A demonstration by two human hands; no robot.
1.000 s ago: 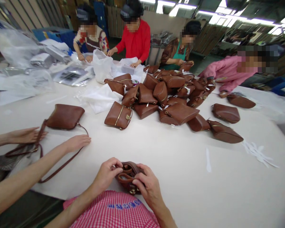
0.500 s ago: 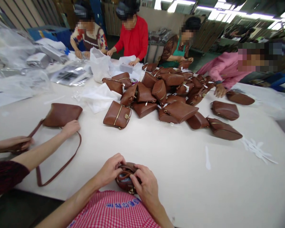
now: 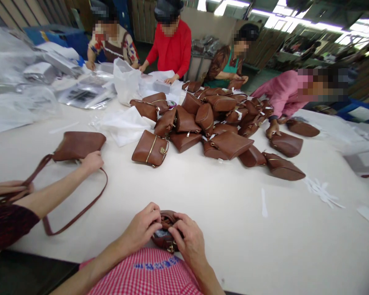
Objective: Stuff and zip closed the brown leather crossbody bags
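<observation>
A small brown leather handbag [image 3: 164,242] stands at the table's near edge against my checked apron [image 3: 147,274], its mouth open upward. Inside it a brown strap and a pale bluish filling show. My left hand [image 3: 146,223] grips the bag's left rim, fingers bent over the edge. On the other side my right hand [image 3: 187,233] pinches the right rim, with the thumb reaching into the opening. A gold-coloured clasp hangs on the bag's near side. The fingertips inside the mouth are partly hidden.
A heap of brown handbags [image 3: 215,123] lies mid-table, one zipped bag [image 3: 150,148] at its left. At left, a co-worker's hands hold another bag [image 3: 78,145] by its strap. White strips [image 3: 322,192] lie right; plastic wrapping [image 3: 18,102] lies far left. Several people stand around the table.
The strap has gone deeper into my bag, and my left fingers have shifted to its rim. The co-worker in pink has reached over to a bag on the right.
</observation>
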